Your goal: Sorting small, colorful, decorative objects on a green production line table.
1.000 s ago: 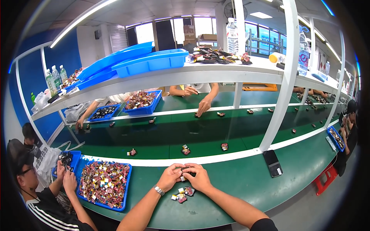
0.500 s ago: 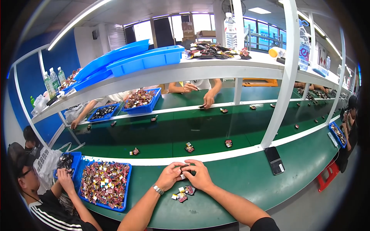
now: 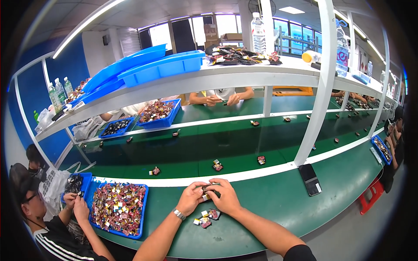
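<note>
My left hand (image 3: 190, 200), with a metal watch on its wrist, and my right hand (image 3: 225, 196) meet above the front table. Between their fingertips they pinch a small dark electronic part (image 3: 206, 197) with a white and yellow patch; the fingers cover much of it. Just below, a few similar small parts (image 3: 205, 221), dark reddish with white squares, lie loose on the green tabletop (image 3: 261, 222). To the left of my hands stands a blue tray (image 3: 145, 213) heaped with more of these parts.
A green conveyor belt (image 3: 230, 152) behind a white rail carries several spaced parts. A dark phone (image 3: 310, 180) lies right, beside a white post (image 3: 320, 100). A co-worker (image 3: 56, 230) sits close at left. An overhead shelf (image 3: 261, 78) holds blue trays and bottles.
Parts on the belt have shifted slightly right. The held part has turned a little between my fingers. The person opposite has drawn both hands together; the left co-worker's hands have met.
</note>
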The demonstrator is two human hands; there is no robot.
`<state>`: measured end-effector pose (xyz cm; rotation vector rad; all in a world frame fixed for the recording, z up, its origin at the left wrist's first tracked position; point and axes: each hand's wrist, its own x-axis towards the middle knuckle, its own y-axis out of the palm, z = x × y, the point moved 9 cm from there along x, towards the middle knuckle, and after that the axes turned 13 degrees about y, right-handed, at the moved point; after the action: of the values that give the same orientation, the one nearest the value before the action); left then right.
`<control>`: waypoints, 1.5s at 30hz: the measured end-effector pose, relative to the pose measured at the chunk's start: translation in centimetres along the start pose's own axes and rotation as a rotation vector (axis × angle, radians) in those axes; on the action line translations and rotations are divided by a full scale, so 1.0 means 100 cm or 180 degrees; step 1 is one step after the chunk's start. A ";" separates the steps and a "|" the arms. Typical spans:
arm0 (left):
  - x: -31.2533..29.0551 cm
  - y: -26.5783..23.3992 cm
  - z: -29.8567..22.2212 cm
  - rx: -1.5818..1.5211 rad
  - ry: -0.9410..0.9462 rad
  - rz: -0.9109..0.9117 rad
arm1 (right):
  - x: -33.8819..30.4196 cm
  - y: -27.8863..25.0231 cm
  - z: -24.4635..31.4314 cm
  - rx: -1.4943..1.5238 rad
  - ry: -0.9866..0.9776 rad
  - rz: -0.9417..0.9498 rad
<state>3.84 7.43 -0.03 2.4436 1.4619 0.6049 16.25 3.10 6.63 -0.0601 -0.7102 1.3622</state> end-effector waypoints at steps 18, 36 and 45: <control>-0.001 -0.003 0.003 0.0089 -0.0175 -0.0184 | -0.004 -0.006 0.021 -0.0399 -0.0617 -0.0557; -0.001 -0.001 0.001 0.0248 -0.0097 -0.0170 | -0.006 0.000 0.025 -0.0801 -0.0755 -0.0407; 0.000 -0.003 0.004 0.0211 -0.0144 -0.0212 | -0.008 0.007 0.026 -0.1060 -0.0752 -0.0486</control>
<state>3.77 7.53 -0.48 2.4299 1.5626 0.4918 14.31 1.61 8.07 -0.1086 -1.1146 1.1046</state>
